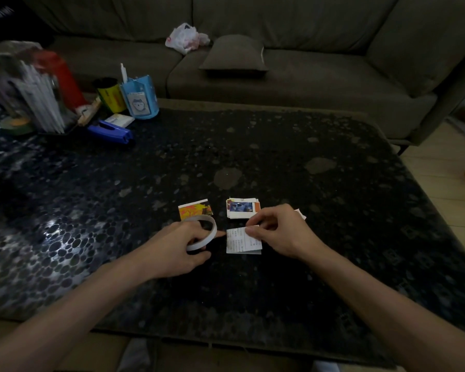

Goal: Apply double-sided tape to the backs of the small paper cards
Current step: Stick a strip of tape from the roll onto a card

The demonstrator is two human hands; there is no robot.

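The left hand point(177, 247) grips the tape roll point(202, 232) just left of the face-down card point(238, 241) on the worktop point(306, 157), and the right hand point(279, 233) pinches its fingers point(251, 230) (the nearer ones) on the card's top edge, so the tape probably has to run rightward across it.

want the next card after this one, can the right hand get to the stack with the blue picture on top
Probably yes: the stack lies just beyond the right hand, nothing between them, but its fingers pinch the white card.

home living room | sofa point(279, 63) | cushion point(235, 53) | coffee table point(253, 162)
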